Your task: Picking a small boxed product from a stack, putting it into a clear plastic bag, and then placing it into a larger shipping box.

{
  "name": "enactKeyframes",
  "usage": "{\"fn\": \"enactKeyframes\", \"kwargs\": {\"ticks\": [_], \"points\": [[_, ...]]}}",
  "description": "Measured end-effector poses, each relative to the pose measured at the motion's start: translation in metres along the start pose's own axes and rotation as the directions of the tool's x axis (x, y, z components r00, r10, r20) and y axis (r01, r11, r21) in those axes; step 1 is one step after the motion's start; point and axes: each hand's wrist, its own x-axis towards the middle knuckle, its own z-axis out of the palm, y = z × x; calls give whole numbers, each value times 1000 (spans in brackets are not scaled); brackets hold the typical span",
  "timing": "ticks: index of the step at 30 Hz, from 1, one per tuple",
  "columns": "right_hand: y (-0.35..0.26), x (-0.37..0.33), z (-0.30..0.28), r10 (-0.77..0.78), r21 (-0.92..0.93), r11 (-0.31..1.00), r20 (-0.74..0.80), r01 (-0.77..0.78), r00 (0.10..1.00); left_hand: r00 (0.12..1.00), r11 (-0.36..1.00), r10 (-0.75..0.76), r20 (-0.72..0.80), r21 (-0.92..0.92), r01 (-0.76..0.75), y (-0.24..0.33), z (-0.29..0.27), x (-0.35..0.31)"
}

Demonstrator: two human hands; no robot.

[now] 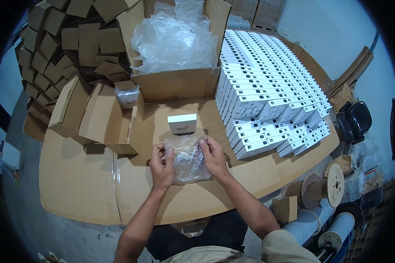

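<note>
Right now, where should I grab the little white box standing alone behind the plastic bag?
Probably by its left and right ends, from above: the white box looks upright, both ends are free, and the clear plastic bag crowds its near side.

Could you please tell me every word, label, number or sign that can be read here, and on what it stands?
Small white box: reddish and dark print on its front, too small to read.
Stacked white boxes: dark square marks and fine print, too small to read.
Clear plastic bag: no lettering that I can make out.
</note>
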Motion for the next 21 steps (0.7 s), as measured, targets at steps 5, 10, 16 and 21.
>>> {"fn": "enactKeyframes", "kwargs": {"ticks": [5,10,16,21], "points": [[-9,-5,4,-68,-329,942,7,66,998,990,992,-115,82,-38,119,-7,-10,9],[-19,-6,9,-105,-347,935,-85,69,991,986,986,-168,16,17,168,11,-11,5],[-24,-6,2,-158,-375,917,-39,133,987,995,993,-88,55,-77,92,-1,-9,8],[-22,-8,6,-151,-363,919,43,156,988,994,990,-112,-4,-90,111,0,-7,11]]}}
